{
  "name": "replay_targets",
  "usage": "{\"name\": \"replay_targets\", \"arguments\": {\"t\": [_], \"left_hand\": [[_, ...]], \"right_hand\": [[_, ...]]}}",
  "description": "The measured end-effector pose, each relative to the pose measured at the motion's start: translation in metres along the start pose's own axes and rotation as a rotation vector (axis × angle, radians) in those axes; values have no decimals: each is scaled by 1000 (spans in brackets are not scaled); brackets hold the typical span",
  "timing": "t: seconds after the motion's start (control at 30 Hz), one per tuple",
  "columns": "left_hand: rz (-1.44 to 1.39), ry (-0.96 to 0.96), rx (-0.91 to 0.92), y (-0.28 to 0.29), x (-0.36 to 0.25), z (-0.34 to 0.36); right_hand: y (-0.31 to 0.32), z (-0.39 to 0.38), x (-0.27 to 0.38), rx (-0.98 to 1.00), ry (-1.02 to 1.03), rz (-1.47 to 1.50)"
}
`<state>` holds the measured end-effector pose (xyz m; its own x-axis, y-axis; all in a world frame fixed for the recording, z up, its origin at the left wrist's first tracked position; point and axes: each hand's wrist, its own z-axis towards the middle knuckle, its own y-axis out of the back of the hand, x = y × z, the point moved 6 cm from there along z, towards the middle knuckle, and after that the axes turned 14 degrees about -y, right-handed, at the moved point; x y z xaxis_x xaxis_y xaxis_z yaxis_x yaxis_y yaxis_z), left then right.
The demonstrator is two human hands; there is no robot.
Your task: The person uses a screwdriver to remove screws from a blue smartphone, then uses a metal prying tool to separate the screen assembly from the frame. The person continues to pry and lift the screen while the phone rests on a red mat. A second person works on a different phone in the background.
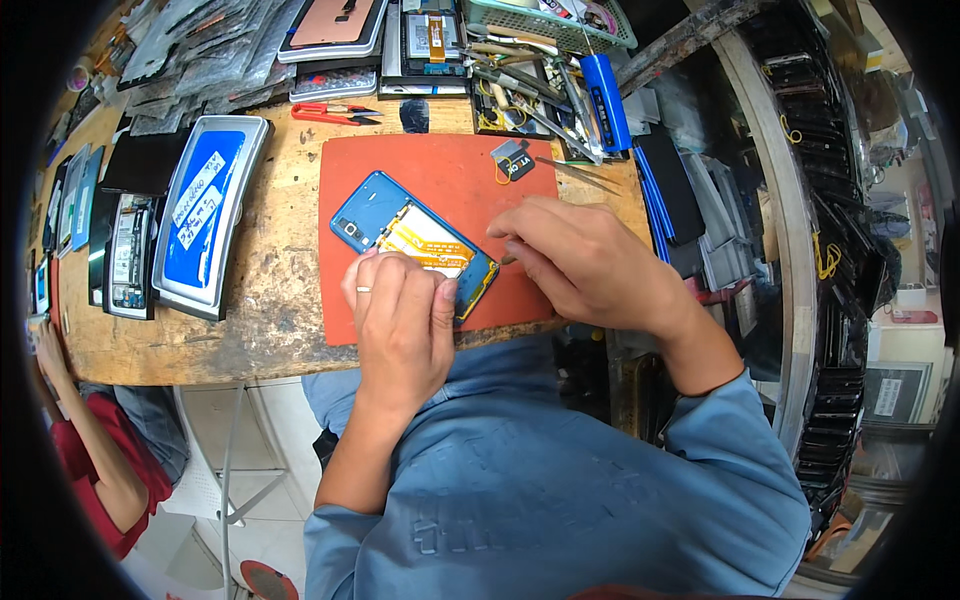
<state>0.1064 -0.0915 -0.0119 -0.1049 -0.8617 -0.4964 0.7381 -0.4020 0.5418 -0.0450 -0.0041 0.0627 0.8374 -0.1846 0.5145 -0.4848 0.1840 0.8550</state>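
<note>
A blue phone lies slanted on the orange-red mat, its inside exposed. Yellow-orange flex cables run across a silvery-white area in its middle. My left hand, with a ring on one finger, is closed over the phone's lower left edge, fingertips pressing on it. Beside the phone's right edge, my right hand is closed in a pinch. Something small and dark shows at its fingertips, too little to name. Small dark pieces and a thin yellow loop of wire rest near the mat's top right.
Red-handled scissors lie beyond the mat. Farther right are a heap of hand tools, a blue box-shaped thing and a green basket. Left stand a tray with a blue panel and opened phones. Another person's arm shows lower left.
</note>
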Motion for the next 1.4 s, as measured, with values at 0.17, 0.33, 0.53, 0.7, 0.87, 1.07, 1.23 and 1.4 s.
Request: {"name": "replay_targets", "arguments": {"t": [0.17,0.33,0.53,0.7,0.87,1.07,1.23,1.4], "left_hand": [[20,13,74,-1,-2,5],[55,8,80,-2,-4,6],[86,-33,95,-4,-4,5],[90,-29,94,-6,-2,2],[74,-29,113,-6,-2,-1],[47,-20,105,-10,-1,-6],[55,-31,102,-8,0,-5],[84,-33,53,-8,-2,-4]], "right_hand": [[-4,4,1,27,-51,-134],[5,2,13,169,20,-292],[8,1,-10,276,-137,-288],[8,3,10,266,51,-187],[11,4,20,267,37,-128],[18,4,21,315,130,-128],[16,3,14,323,6,-235],[20,3,26,306,92,-66]]}}
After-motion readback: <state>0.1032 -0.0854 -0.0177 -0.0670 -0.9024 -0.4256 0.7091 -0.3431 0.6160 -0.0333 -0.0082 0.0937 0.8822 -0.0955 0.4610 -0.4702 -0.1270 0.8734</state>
